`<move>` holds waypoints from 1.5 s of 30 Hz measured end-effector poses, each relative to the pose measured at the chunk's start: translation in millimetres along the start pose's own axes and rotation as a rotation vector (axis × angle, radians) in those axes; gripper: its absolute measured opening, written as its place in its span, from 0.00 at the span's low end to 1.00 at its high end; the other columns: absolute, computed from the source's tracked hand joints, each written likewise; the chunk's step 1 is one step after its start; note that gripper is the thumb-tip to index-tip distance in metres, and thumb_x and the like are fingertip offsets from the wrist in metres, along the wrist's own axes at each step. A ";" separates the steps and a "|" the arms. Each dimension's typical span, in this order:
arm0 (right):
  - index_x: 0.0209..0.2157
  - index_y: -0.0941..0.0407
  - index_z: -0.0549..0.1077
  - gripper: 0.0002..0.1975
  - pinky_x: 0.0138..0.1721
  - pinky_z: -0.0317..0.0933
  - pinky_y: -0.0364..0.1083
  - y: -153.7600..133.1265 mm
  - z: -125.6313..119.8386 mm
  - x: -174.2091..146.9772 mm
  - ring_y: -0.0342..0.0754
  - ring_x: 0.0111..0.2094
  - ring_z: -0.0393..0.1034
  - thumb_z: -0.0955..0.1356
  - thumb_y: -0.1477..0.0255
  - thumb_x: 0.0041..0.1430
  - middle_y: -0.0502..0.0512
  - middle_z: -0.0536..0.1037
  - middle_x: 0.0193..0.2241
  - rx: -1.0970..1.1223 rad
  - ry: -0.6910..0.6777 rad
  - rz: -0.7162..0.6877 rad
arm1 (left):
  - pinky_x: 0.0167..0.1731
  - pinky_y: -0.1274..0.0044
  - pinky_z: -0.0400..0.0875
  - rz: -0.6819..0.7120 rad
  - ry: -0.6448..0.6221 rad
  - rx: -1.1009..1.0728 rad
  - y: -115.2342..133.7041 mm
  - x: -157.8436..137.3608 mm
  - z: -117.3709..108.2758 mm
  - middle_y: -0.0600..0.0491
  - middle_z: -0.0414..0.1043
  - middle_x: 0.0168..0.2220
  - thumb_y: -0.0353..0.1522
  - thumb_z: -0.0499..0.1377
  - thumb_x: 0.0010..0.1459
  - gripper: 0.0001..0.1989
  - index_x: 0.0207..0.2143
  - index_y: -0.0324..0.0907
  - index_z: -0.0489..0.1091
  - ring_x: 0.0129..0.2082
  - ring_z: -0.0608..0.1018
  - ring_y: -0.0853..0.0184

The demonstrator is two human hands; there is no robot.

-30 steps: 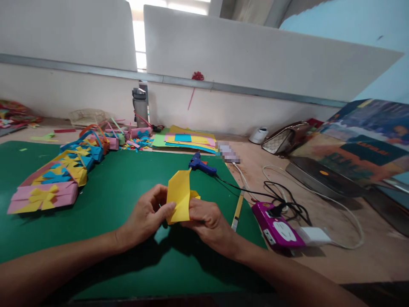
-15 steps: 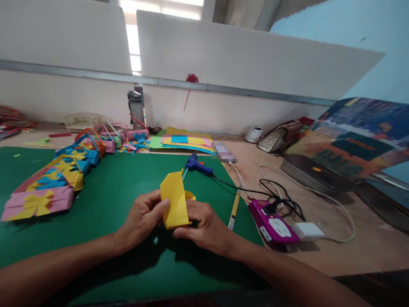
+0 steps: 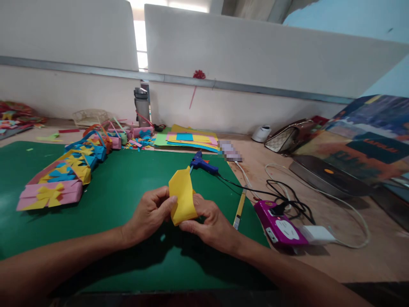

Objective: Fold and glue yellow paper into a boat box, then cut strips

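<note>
1. A pale wall closes the background at 12 o'clock; before it, a green mat covers much of a brown table.
2. Take the folded yellow paper as the dial's centre: it is held tilted above the mat.
3. At 8 o'clock, the left hand pinches it, thumb on the front face, fingers behind. At 4 o'clock, the right hand grips its lower right edge. So 2 hands are clamped on 1 piece.
4. A blue glue gun lies at 1 o'clock, a yellow cutter at 3, a pink paper bag at 9.
5. The step looks like shaping a fold; the next move seems to call for even pressure and matched edges. Whether glue is inside, I cannot tell.
</note>
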State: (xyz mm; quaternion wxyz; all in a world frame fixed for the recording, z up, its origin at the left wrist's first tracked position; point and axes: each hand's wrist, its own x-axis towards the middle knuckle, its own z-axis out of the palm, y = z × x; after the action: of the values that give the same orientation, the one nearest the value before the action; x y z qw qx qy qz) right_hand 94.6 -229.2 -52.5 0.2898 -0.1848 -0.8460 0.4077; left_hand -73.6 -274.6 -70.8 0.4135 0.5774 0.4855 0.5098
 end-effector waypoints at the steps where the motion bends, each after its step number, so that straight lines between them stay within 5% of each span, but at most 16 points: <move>1: 0.29 0.52 0.77 0.03 0.47 0.54 0.48 1.1 0.0 0.0 0.45 0.37 0.68 0.70 0.73 0.52 0.47 0.78 0.30 0.005 0.001 -0.009 | 0.20 0.82 0.60 0.003 -0.001 0.005 -0.1 0.1 0.0 0.58 0.61 0.21 0.38 0.52 0.57 0.13 0.26 0.38 0.64 0.20 0.63 0.75; 9: 0.31 0.52 0.77 0.04 0.44 0.53 0.47 1.5 -0.8 -1.4 0.45 0.34 0.67 0.69 0.70 0.55 0.47 0.78 0.29 -0.013 0.055 -0.009 | 0.21 0.82 0.58 0.114 -0.048 0.184 -0.8 -2.7 -3.3 0.58 0.60 0.19 0.36 0.47 0.61 0.16 0.22 0.40 0.60 0.20 0.63 0.74; 15: 0.25 0.54 0.76 0.06 0.39 0.56 0.45 -0.8 -2.5 -4.1 0.44 0.30 0.64 0.68 0.72 0.54 0.47 0.74 0.23 -0.075 0.121 0.053 | 0.25 0.81 0.59 0.323 -0.123 0.338 -0.6 -6.3 -7.6 0.58 0.63 0.22 0.32 0.49 0.60 0.09 0.30 0.39 0.66 0.22 0.64 0.74; 25: 0.35 0.50 0.77 0.09 0.49 0.50 0.49 -0.2 -2.7 -3.4 0.46 0.36 0.68 0.67 0.75 0.54 0.47 0.78 0.31 -0.103 0.039 0.051 | 0.20 0.82 0.61 0.003 0.010 0.031 3.1 4.2 1.7 0.59 0.61 0.19 0.38 0.52 0.56 0.13 0.22 0.40 0.60 0.19 0.65 0.74; 34: 0.33 0.51 0.77 0.06 0.51 0.49 0.52 1.3 -2.6 -2.5 0.47 0.38 0.68 0.68 0.74 0.54 0.47 0.78 0.31 -0.084 0.044 0.020 | 0.21 0.82 0.61 0.056 -0.014 0.077 1.7 2.7 0.1 0.58 0.59 0.19 0.40 0.48 0.59 0.17 0.21 0.40 0.59 0.20 0.64 0.73; 37: 0.32 0.53 0.76 0.04 0.50 0.50 0.52 0.0 -3.6 -3.1 0.49 0.39 0.67 0.68 0.72 0.54 0.49 0.77 0.31 -0.065 0.070 0.054 | 0.25 0.81 0.64 0.150 -0.038 0.144 1.5 0.5 -1.5 0.57 0.62 0.24 0.38 0.46 0.62 0.15 0.26 0.40 0.63 0.24 0.67 0.72; 40: 0.31 0.54 0.74 0.03 0.50 0.50 0.52 -1.4 -5.1 -4.1 0.49 0.40 0.65 0.68 0.73 0.53 0.50 0.76 0.30 -0.068 0.091 0.084 | 0.36 0.77 0.68 0.300 -0.108 0.233 -0.2 0.4 -5.0 0.51 0.69 0.37 0.38 0.49 0.61 0.13 0.42 0.39 0.65 0.36 0.72 0.66; 45: 0.28 0.55 0.72 0.01 0.49 0.52 0.51 -4.8 -6.2 -4.6 0.47 0.37 0.65 0.67 0.73 0.53 0.49 0.76 0.30 -0.100 0.060 0.075 | 0.48 0.71 0.66 0.468 -0.258 0.316 -9.2 3.8 -6.7 0.46 0.65 0.53 0.39 0.59 0.54 0.28 0.55 0.43 0.57 0.50 0.69 0.58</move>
State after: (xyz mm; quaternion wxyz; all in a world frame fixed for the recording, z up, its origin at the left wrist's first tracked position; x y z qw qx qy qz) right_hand 101.8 -231.0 -47.1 0.2900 -0.2425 -0.8487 0.3698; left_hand -81.5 -269.3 -78.1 0.2483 0.7907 0.3560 0.4318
